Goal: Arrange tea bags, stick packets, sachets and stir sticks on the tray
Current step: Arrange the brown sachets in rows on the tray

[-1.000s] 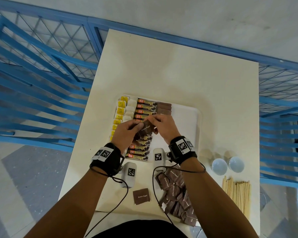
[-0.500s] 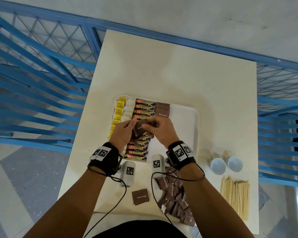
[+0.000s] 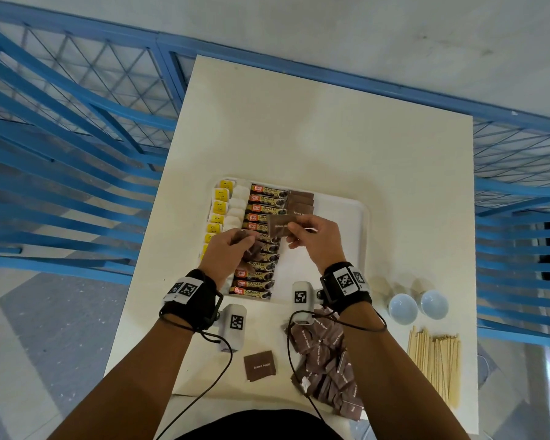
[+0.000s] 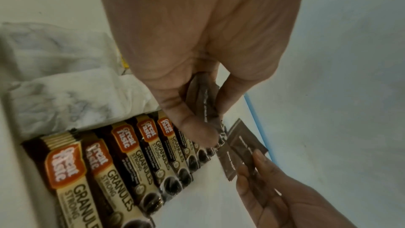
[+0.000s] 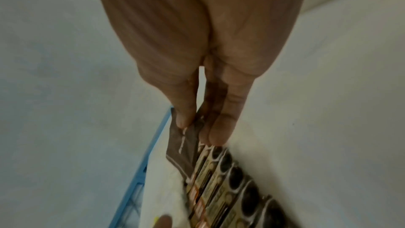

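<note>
Brown "Brown Sugar" sachet [image 3: 278, 226] sits pinched in your right hand [image 3: 315, 239], raised over the tray [image 3: 340, 217]. Your left hand [image 3: 227, 254], just beside it, grips more brown sachets [image 4: 205, 103] above the "Great Taste Granules Strong" stick packets [image 4: 122, 159]; both hands hang palm-down, fingers curled.

I see the tray [image 3: 346, 211] on the counter [image 3: 299, 138], with tea bags [image 3: 219, 211] along its left edge, stick packets [image 3: 261, 274] just right of them, then sachets [image 3: 300, 201]. Nearer me lie loose sachets [image 3: 327, 369]; stir sticks [image 3: 434, 360] lie to their right.
</note>
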{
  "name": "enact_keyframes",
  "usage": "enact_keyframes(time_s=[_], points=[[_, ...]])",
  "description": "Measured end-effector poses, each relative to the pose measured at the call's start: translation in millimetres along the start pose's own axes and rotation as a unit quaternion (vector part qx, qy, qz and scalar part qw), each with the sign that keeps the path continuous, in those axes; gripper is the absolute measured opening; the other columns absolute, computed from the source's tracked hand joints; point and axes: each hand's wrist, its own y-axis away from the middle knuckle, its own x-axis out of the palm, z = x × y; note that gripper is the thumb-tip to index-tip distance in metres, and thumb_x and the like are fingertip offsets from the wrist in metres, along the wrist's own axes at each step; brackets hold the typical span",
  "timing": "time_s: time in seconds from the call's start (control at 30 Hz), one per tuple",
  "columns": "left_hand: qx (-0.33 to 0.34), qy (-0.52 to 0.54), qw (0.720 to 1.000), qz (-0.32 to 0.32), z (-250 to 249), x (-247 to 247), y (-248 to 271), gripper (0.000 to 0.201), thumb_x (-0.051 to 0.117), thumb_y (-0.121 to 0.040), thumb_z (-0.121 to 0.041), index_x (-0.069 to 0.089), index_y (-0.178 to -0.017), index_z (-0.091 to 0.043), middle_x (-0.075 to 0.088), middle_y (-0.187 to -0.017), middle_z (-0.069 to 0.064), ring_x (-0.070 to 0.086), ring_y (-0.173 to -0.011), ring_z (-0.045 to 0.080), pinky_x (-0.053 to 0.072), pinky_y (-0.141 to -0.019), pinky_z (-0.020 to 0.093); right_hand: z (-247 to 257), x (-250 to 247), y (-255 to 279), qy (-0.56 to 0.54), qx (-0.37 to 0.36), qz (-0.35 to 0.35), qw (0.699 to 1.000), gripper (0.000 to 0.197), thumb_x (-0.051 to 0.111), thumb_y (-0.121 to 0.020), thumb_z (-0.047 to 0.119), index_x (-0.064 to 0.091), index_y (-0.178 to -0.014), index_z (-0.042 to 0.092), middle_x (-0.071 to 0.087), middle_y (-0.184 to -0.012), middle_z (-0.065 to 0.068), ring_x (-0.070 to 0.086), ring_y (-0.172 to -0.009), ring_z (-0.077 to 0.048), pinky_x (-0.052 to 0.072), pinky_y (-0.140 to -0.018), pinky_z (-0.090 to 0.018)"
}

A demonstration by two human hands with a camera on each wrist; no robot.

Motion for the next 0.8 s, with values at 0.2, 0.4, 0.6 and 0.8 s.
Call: enact_keyframes(time_s=[0.2, 0.4, 0.6, 0.8], points=[[-0.012, -0.015, 1.000, 0.015, 7.2, -7.5, -0.1, 0.020, 0.051, -0.095, 0.013, 0.067, -0.104, 0.005, 0.069, -0.114, 0.018, 0.073, -0.082, 0.029, 0.062, -0.063, 0.035, -17.3, -16.4, -20.7, 0.142, -0.001, -0.105, 0.984, 0.005, 0.071, -0.092, 0.016, 0.070, -0.094, 0.020, 0.074, -0.086, 0.001, 0.071, -0.078, -0.019, 0.062, -0.074, -0.036], [-0.027, 0.008, 1.000, 0.007, 6.4, -4.7, 1.6, 0.025, 0.052, -0.096, 0.014, 0.068, -0.107, -0.001, 0.070, -0.105, 0.018, 0.074, -0.086, 0.033, 0.064, -0.067, 0.038, -22.2, -13.6, -25.7, 0.206, -0.002, -0.141, 0.968, 0.008, 0.074, -0.090, 0.022, 0.073, -0.097, 0.018, 0.067, -0.080, 0.011, 0.058, -0.071, 0.003, 0.044, -0.069, -0.006], [-0.031, 0.002, 0.999, 0.011, 5.0, -2.2, 1.9, 0.023, 0.052, -0.096, 0.014, 0.067, -0.109, 0.003, 0.070, -0.107, 0.017, 0.074, -0.085, 0.031, 0.065, -0.068, 0.039, -24.1, -9.6, -28.7, 0.213, 0.007, -0.157, 0.964, 0.012, 0.076, -0.087, 0.023, 0.073, -0.096, 0.016, 0.068, -0.080, 0.010, 0.060, -0.072, -0.002, 0.037, -0.061, -0.001], [-0.033, 0.001, 0.999, 0.015, 3.7, -1.6, 2.1, 0.024, 0.052, -0.096, 0.013, 0.066, -0.114, 0.005, 0.070, -0.106, 0.018, 0.075, -0.083, 0.029, 0.065, -0.068, 0.038, -21.8, -8.2, -31.5, 0.195, 0.010, -0.164, 0.967, 0.017, 0.079, -0.085, 0.021, 0.069, -0.097, 0.015, 0.071, -0.079, 0.004, 0.060, -0.070, -0.001, 0.036, -0.060, 0.004]])
